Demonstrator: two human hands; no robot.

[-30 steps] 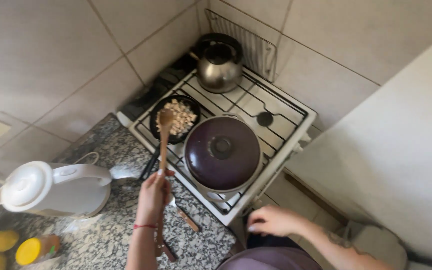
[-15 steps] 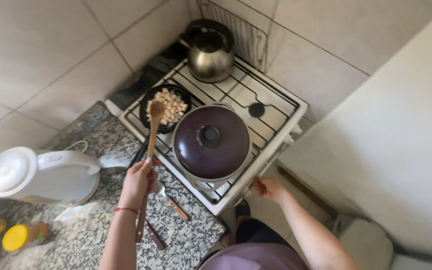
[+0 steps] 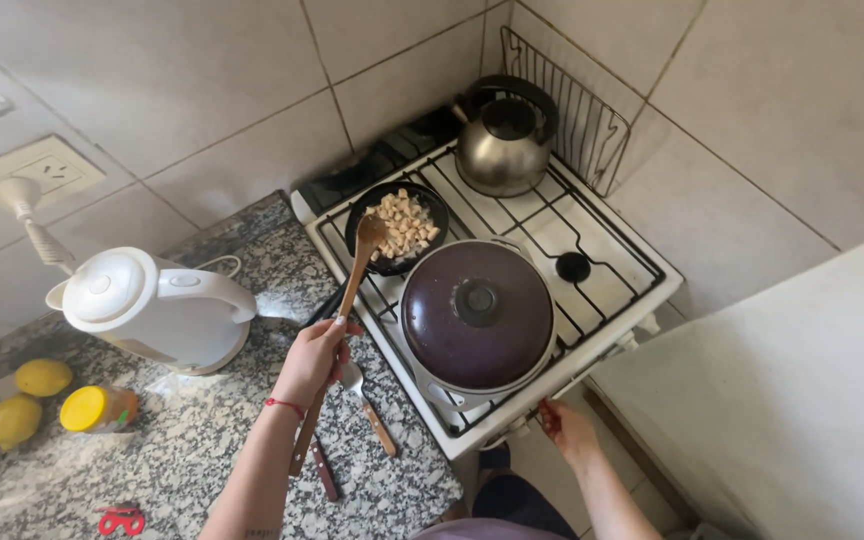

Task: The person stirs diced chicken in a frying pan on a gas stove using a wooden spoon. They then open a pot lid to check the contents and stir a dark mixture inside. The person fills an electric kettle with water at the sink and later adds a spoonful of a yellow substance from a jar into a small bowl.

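So we've got our left hand (image 3: 314, 357) wrapped around a long wooden spoon (image 3: 349, 300), fingers curled tight on the handle about halfway up; the spoon's bowl end sits at the near rim of a small black pan (image 3: 367, 212) on the back-left burner, which holds pale diced chunks (image 3: 404, 221); our right hand (image 3: 566, 427) is down at the front edge of the white stove (image 3: 607, 290), fingertips pinched on something there, probably a knob, but we can't really tell what; the big purple pot (image 3: 478, 318) on the front burner has its lid on, so no idea what's inside; a steel kettle (image 3: 504, 140) sits on the back-right burner, closed too; over on the granite counter (image 3: 192, 440) there's a white electric kettle (image 3: 147, 308) with its lid shut, a yellow-lidded jar (image 3: 98, 408) lying near two lemons (image 3: 14, 401); a knife (image 3: 364, 400) lies just beside our left wrist.
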